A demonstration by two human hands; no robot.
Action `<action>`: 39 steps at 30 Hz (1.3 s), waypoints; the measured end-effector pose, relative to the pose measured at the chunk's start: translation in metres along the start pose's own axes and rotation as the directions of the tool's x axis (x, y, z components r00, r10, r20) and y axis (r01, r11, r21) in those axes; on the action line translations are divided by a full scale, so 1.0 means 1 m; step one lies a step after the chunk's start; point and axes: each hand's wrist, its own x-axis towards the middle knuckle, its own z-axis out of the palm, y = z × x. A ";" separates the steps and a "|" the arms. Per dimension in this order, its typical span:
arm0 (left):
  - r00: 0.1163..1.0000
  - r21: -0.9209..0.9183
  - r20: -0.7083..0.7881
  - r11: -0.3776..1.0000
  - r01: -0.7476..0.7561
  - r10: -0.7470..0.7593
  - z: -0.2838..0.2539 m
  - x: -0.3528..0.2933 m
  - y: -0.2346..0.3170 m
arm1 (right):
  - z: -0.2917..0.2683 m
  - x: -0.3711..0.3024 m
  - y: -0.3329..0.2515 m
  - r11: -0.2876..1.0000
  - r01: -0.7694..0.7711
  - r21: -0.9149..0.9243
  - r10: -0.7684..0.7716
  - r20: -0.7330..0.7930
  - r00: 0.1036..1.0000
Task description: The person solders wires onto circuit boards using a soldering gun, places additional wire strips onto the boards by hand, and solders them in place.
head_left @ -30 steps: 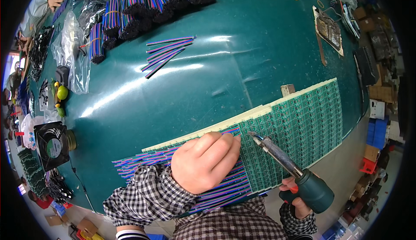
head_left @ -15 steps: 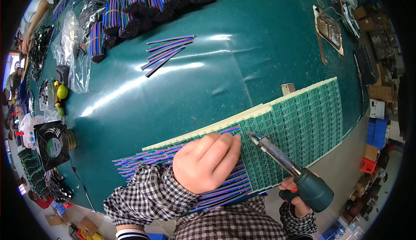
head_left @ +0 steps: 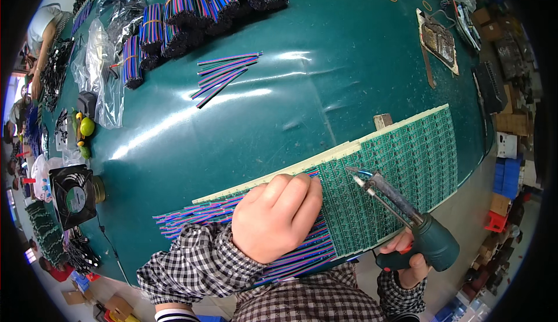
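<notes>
A wide panel of small green circuit boards (head_left: 401, 159) lies slanted across the near part of the table. Many striped multicolour ribbon cables (head_left: 180, 220) run leftward from its left portion, in rows. My left hand (head_left: 276, 220) rests over these cables, its fingers pinched on a ribbon cable whose end shows by the fingertips at the boards. The rest of that cable is hidden under the hand. My right hand (head_left: 414, 264) is closed round the dark green handle of a soldering gun (head_left: 440, 243). The gun's tip points up and left over the boards, right of my left fingers.
Rubber-banded cable bundles (head_left: 179, 2) are piled at the far left, with several loose ribbon cables (head_left: 224, 72) nearer. A small fan (head_left: 72, 197) stands at the left edge. A wooden block (head_left: 383, 121) touches the panel's far edge; a stained tray (head_left: 439, 43) lies far right.
The soldering gun and my right hand have shifted right, taking the tip away from my left fingertips. My left hand stays nearly in place, pinched on the cable.
</notes>
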 end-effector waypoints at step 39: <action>0.975 -0.378 -0.139 0.919 0.109 -0.172 0.017 -0.003 -0.009 | 0.092 0.091 0.010 0.965 -0.051 0.257 -0.040 0.335 0.941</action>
